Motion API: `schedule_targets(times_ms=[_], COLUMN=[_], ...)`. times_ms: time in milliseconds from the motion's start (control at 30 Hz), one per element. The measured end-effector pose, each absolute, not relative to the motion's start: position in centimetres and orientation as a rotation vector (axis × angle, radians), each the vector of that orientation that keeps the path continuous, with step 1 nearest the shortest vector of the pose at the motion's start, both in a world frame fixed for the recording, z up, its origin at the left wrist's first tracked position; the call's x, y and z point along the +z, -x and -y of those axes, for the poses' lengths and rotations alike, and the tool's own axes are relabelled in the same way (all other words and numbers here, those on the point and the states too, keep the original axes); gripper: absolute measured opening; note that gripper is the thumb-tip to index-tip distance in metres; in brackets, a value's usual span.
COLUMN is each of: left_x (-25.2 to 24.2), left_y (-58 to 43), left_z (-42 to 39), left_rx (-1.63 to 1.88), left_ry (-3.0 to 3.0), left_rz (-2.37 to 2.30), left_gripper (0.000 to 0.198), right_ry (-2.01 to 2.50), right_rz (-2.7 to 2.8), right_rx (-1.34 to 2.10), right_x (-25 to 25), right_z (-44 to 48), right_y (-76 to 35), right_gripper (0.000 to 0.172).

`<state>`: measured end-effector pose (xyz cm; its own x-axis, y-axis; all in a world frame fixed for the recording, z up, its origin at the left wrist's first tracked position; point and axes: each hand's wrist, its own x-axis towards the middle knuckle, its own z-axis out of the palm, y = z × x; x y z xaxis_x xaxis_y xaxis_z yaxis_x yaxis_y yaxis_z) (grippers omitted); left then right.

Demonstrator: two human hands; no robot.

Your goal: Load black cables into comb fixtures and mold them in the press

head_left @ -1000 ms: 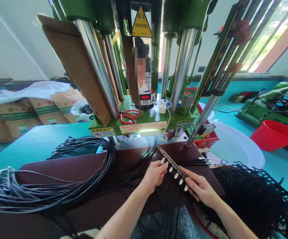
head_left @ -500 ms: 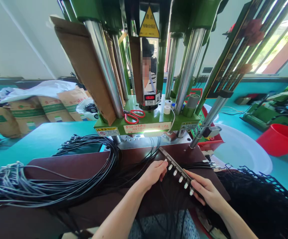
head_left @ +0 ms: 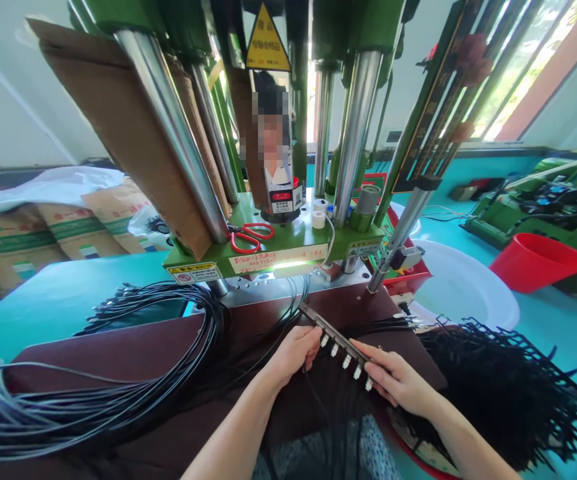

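A dark, narrow bar [head_left: 337, 339] lies slantwise between my hands above the brown tabletop. Several white cable connectors [head_left: 346, 362] stick out along its near edge, and black cables [head_left: 341, 407] hang from them toward my lap. My left hand [head_left: 296, 353] is closed in a pinch at the bar's far-left part, on a cable end whose connector is mostly covered by the fingertips. Near the other end, my right hand [head_left: 401, 380] grips the bar, thumb on top and fingers curled beneath.
Ahead stands a green press [head_left: 288, 257] with steel columns [head_left: 173, 133]; red-handled scissors [head_left: 251, 237] lie on it. Coiled cables [head_left: 133, 393] cover the table's left side. Black latticed parts [head_left: 498, 393] are heaped at right, near a white tub [head_left: 473, 293] and a red bucket [head_left: 538, 263].
The whole view has swung to the right, so the scene sits further left. Both hands keep their places on the bar. The connector at my left fingertips is now more covered.
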<state>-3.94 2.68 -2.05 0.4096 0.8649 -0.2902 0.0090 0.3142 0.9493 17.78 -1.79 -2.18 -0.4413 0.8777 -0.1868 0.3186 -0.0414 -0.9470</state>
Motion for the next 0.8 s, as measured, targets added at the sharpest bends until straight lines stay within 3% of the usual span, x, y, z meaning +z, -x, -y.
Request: schedule_targets(times_ms=[233,367,467,667,800], left_x=[-1.3,0.2,1.4,3.0,2.3], left_y=[4.5,6.1,6.7,7.7,9.0], left_z=[-3.0,-2.0,-1.2,-0.8,-2.1], left_rx=[0.636,0.658,0.681,0.797,0.954], left_ry=[-1.465,-1.637,-1.633,-1.539,-1.309], left_rz=[-1.303,-1.29,-1.234,-1.14,-1.169], left_gripper=[0.037,0.027,0.025,0.023,0.027], right_ry=[1.347,1.472,1.518,1.371,1.17], right_rz=[1.685,1.809,1.997,2.673,2.799], right_rx=[1.583,1.587,1.551,1.066,0.799], right_x=[-0.5,1.5,3.1,4.9,3.8], right_z=[0.8,-1.9,-4.9,-10.6,-12.3], right_y=[-18.8,-21.4,-22.5,-19.2,-16.1], right_gripper=[0.055,0.039,0.038,0.033,0.03])
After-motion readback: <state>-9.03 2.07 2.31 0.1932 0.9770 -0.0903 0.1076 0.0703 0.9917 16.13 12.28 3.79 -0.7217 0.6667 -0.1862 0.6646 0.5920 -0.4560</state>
